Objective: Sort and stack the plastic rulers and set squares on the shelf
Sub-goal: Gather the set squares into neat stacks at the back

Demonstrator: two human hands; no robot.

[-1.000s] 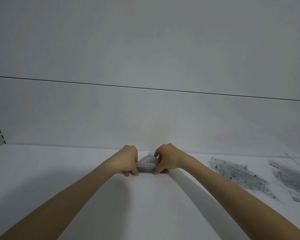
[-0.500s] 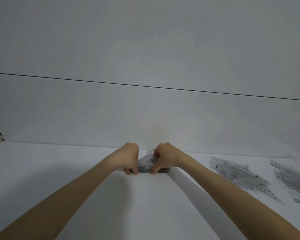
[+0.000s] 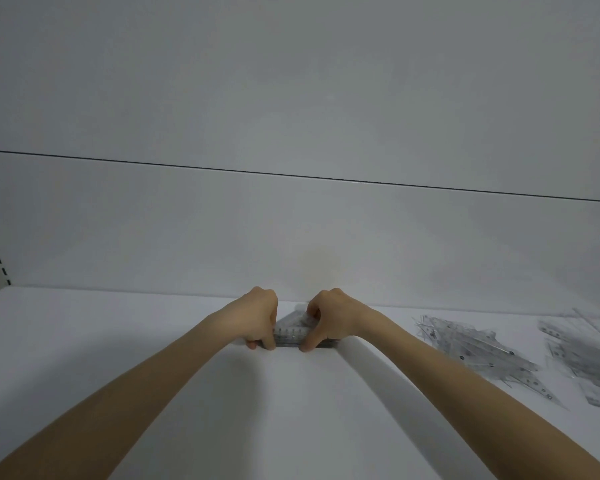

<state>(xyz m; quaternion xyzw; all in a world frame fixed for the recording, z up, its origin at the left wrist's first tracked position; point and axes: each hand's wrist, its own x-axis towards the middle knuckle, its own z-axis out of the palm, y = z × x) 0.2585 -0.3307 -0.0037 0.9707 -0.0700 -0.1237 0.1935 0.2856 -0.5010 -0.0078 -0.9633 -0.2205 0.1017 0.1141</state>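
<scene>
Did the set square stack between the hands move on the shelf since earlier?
No. The set square stack keeps its place near the shelf's back edge, left of the loose pile.

We find the shelf (image 3: 84, 341) bare over its left half and along its front edge, so a hand passes freely there. Mid-shelf, by the back edge, our left hand (image 3: 260, 320) and right hand (image 3: 329, 317) grip the stack of set squares (image 3: 291, 332), close to the back panel (image 3: 291, 237). Toward the right edge, the inner loose pile (image 3: 475, 344) and the outer loose pile (image 3: 582, 355) cover the surface, with a narrow gap between them.
</scene>
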